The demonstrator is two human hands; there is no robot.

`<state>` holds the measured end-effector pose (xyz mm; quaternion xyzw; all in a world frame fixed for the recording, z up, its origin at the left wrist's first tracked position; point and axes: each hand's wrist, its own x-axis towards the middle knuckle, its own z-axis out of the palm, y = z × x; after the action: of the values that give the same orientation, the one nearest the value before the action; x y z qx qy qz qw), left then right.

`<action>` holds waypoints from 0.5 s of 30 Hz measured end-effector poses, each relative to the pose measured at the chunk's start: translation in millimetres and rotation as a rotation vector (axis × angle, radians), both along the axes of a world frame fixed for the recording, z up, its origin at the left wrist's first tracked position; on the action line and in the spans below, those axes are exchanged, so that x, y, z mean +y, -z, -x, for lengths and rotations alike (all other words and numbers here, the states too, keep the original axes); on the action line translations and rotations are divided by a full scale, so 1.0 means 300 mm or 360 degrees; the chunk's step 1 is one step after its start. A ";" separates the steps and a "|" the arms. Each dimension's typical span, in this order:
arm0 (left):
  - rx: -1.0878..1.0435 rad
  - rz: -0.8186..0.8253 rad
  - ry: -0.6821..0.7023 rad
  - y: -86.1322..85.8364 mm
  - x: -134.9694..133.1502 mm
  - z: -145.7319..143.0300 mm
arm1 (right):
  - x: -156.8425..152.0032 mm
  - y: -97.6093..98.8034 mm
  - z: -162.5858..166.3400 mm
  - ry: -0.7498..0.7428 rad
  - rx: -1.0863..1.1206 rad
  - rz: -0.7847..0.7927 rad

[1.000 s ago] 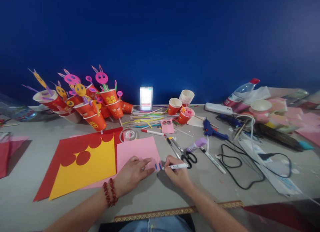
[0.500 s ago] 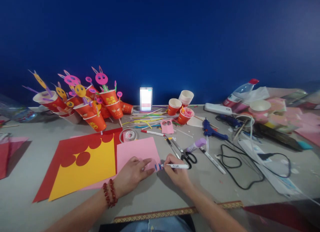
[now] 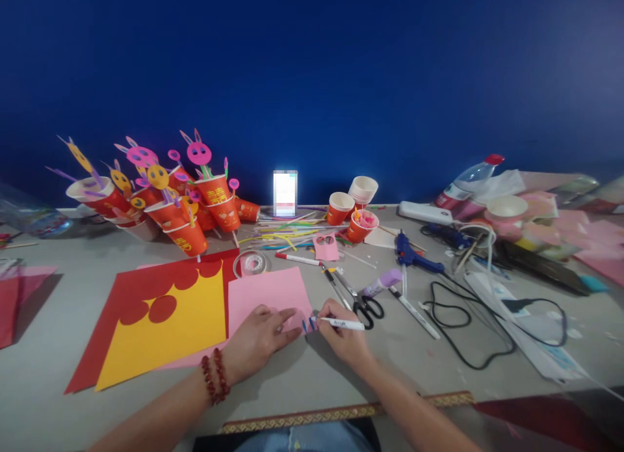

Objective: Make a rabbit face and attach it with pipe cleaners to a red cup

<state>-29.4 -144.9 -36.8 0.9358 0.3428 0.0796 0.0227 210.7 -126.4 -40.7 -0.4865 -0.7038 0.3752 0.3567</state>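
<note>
One pink sheet (image 3: 269, 294) near table's (image 3: 49, 374) front edge, pinned flat by left hand (image 3: 257, 340), fingers spread. Right hand (image 3: 342, 335) closed around one white marker (image 3: 338, 322), tip at sheet's right edge beside two blue marks (image 3: 307, 324). Marker tip slightly closer to sheet than before. Grey tabletop, deep blue wall (image 3: 312, 68).

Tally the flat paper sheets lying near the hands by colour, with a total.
Pink paper sheet under the left hand and marker tip: 1
Yellow paper sheet: 1
Red paper sheet with scalloped cut-outs: 1
Total: 3
</note>
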 end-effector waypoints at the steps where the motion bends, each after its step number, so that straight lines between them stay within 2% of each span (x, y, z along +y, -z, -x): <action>1: -0.0003 0.0000 -0.0002 0.001 0.000 0.000 | 0.000 0.000 0.000 0.0003 0.0004 -0.0001; 15: 0.0032 0.0071 -0.0002 -0.003 0.000 -0.001 | 0.002 0.007 -0.002 -0.0002 0.0022 -0.0008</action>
<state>-29.2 -144.9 -35.8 0.9356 0.3452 0.0625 0.0401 211.3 -125.7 -42.9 -0.4825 -0.7026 0.3770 0.3625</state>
